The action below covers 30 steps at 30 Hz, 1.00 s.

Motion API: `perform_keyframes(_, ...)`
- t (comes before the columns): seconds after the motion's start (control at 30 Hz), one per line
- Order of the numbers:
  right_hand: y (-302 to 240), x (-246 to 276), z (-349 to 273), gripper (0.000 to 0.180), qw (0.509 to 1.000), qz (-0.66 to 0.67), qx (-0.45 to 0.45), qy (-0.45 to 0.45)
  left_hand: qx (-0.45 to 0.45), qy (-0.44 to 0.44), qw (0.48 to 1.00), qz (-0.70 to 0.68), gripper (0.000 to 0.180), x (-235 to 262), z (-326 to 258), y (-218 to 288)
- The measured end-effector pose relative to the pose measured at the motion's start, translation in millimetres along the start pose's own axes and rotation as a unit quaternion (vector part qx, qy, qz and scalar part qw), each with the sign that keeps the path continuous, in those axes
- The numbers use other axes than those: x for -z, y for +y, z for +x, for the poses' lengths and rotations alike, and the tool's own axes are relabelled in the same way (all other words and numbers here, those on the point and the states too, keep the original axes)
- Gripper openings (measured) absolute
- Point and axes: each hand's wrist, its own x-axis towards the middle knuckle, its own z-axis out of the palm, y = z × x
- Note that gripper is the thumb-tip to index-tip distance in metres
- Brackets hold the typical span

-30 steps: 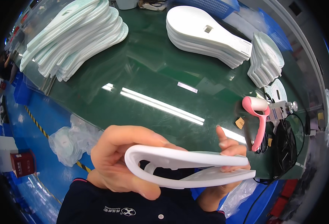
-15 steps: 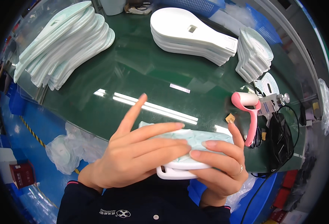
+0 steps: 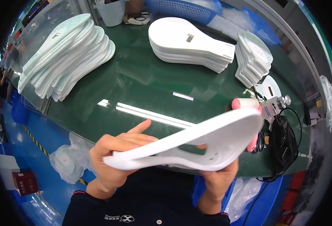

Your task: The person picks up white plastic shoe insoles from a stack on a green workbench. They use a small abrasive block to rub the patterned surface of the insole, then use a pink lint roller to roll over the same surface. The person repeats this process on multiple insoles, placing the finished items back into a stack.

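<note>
A white, paddle-shaped plastic shell point(image 3: 233, 132) is held up in front of me, tilted so that its hollow side and an opening through it show. My left hand point(image 3: 109, 145) is closed on the narrow end, with its fingers lying along the far side. At the wide end, my right hand point(image 3: 220, 180) grips the shell from below; most of its fingers are behind it, and one fingertip shows through the opening. The shell partly covers a roller with a pink handle point(image 3: 245, 103) on the green table point(image 3: 135, 90).
Pale green-patterned padded pieces are stacked at the left point(image 3: 68, 56). Smooth white shells point(image 3: 173, 34) form a stack at the back middle, beside more patterned pieces point(image 3: 254, 56). A black bag point(image 3: 282, 135) with a cable lies right. Blue baskets point(image 3: 184, 7) stand behind.
The piece has been turned over and raised: its quilted pale green face was showing, and now the white hollow side is. My left hand has moved from that face to the narrow end.
</note>
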Motion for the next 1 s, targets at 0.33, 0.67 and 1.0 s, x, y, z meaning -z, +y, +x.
perform_keyframes(0.33, -17.7, -6.3, -1.2, 0.069, 0.982, -0.072, 0.089, 0.151, 0.039, -0.045, 0.995, 0.074, 0.018, -7.7, -0.1, 22.6)
perform_keyframes(0.67, -23.5, -3.7, 4.9, 0.054, 0.967, -0.222, 0.125, 0.024, 0.136, -0.002, 0.959, 0.250, 0.028, -1.2, -15.5, 1.2)
perform_keyframes(1.0, -27.8, -8.0, 12.7, 0.054, 0.907, -0.334, 0.248, -0.062, 0.034, -0.119, 0.937, 0.326, 0.017, 6.1, -3.3, -26.1)
